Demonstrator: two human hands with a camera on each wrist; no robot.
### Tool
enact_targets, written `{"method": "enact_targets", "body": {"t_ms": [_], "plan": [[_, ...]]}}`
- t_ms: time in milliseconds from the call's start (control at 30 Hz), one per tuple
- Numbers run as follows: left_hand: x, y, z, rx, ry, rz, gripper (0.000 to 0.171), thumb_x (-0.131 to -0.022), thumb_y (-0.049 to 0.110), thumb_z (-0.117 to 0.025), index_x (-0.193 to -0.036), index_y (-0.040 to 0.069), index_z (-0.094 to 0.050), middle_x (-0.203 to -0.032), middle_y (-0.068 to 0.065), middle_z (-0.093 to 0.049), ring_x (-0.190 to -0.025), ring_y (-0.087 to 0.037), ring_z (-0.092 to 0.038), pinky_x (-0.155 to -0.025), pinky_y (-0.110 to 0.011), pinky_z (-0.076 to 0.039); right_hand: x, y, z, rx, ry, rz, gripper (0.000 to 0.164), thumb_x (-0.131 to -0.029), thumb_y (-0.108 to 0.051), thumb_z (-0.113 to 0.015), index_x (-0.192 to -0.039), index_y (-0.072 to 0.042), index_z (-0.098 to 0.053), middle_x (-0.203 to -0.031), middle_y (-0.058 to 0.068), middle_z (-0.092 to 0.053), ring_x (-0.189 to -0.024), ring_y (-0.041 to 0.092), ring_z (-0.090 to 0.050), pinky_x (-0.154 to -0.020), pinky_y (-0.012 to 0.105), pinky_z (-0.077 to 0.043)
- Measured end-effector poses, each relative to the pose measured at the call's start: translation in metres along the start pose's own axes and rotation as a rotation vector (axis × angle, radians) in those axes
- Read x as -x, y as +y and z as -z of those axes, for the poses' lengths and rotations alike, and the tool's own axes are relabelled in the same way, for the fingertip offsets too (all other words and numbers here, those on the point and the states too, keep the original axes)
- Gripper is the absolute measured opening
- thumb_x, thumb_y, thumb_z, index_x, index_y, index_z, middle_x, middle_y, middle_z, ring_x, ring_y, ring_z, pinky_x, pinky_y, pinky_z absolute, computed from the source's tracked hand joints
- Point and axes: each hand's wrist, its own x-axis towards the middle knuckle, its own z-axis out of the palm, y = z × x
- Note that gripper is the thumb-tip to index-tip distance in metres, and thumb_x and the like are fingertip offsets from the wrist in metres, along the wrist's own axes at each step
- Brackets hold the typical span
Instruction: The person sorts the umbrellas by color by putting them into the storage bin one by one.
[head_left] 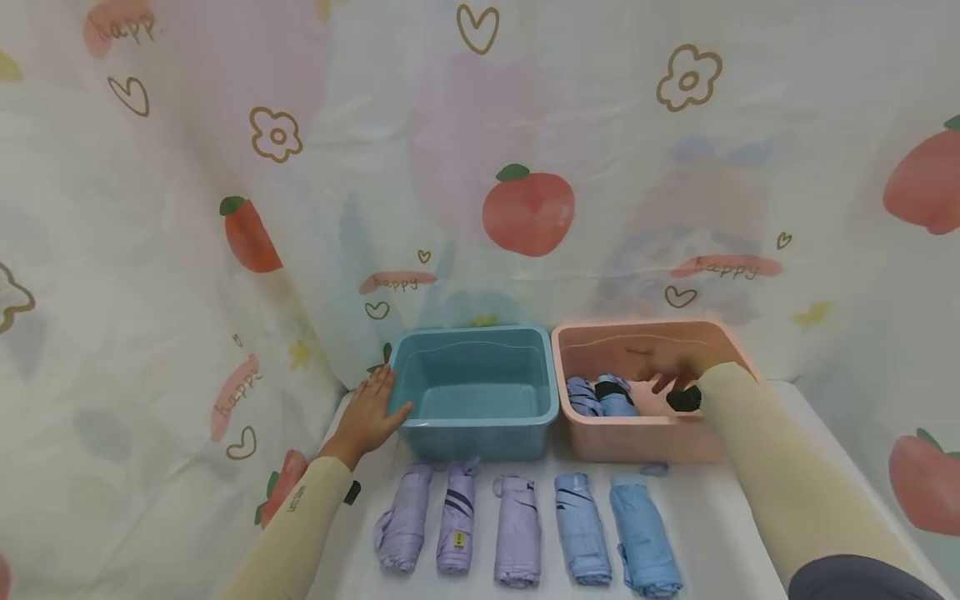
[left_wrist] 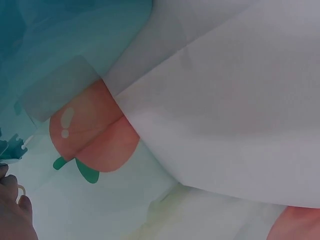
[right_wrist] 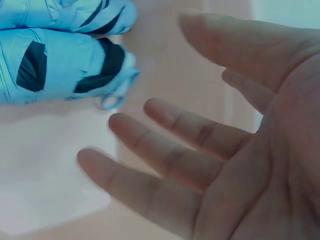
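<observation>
My right hand [head_left: 667, 363] hovers inside the pink bin [head_left: 645, 442], fingers spread and holding nothing. To its left, two folded blue umbrellas [head_left: 618, 397] lie side by side on that bin's floor; the right wrist view shows one blue umbrella [right_wrist: 65, 65] with dark stripes and a small strap loop. My left hand [head_left: 366, 418] rests with extended fingers against the left rim of the blue bin [head_left: 472, 440], which has a bare floor. In front of the bins lie three folded lilac umbrellas [head_left: 517, 533] and two light blue ones [head_left: 647, 535], in a row.
The two bins stand side by side on the white table [head_left: 712, 517]. A printed curtain [head_left: 600, 150] with fruit, hearts and flowers hangs close behind them and along the left. A small black device [head_left: 352, 493] sits at my left wrist.
</observation>
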Motion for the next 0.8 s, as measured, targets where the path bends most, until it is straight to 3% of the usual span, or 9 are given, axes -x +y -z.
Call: {"method": "enact_targets", "body": {"t_ms": [167,300,467,600,800], "plan": [[0.002,0.001,-0.003,0.018,0.019,-0.005,0.08,-0.098,0.052,-0.046,-0.148,-0.009,-0.03,-0.155,-0.023,-0.026,-0.143,-0.039,-0.021,-0.113,-0.056,-0.017,0.031,-0.004,-0.003,-0.019,0.054,0.088,0.077,-0.099,-0.019,-0.055,-0.158,-0.013,-0.006,-0.142,0.035,-0.038,-0.118,0.049,-0.051,-0.079,0.049,-0.055],[0.002,0.003,-0.002,0.03,0.017,0.005,0.08,-0.097,0.051,-0.048,-0.148,-0.009,-0.03,-0.155,-0.023,-0.026,-0.143,-0.038,-0.021,-0.113,-0.056,-0.017,0.062,-0.002,-0.005,0.021,0.128,0.183,0.077,-0.097,-0.019,-0.06,-0.157,-0.008,-0.014,-0.132,0.033,-0.048,-0.112,0.043,-0.057,-0.078,0.051,-0.055],[0.005,0.002,-0.004,0.036,0.023,0.006,0.081,-0.097,0.051,-0.049,-0.149,-0.008,-0.029,-0.155,-0.022,-0.026,-0.143,-0.038,-0.021,-0.113,-0.055,-0.017,0.092,0.004,-0.017,0.04,0.146,0.298,0.07,-0.097,-0.014,-0.061,-0.153,0.001,-0.022,-0.12,0.026,-0.056,-0.106,0.036,-0.06,-0.078,0.053,-0.054],[0.004,0.002,-0.005,0.041,0.027,-0.003,0.082,-0.097,0.054,-0.048,-0.149,-0.007,-0.029,-0.155,-0.022,-0.027,-0.143,-0.038,-0.022,-0.113,-0.054,-0.016,0.113,0.016,-0.034,0.03,0.189,0.33,0.061,-0.096,-0.012,-0.061,-0.147,0.007,-0.034,-0.116,0.023,-0.059,-0.104,0.037,-0.061,-0.08,0.053,-0.054],[0.005,0.004,-0.002,0.034,0.016,-0.002,0.082,-0.097,0.052,-0.049,-0.149,-0.008,-0.029,-0.155,-0.022,-0.026,-0.143,-0.038,-0.022,-0.113,-0.054,-0.017,0.129,0.041,-0.071,0.018,0.293,0.344,0.042,-0.094,-0.01,-0.064,-0.133,0.004,-0.056,-0.113,0.02,-0.061,-0.101,0.034,-0.062,-0.079,0.052,-0.054]]}}
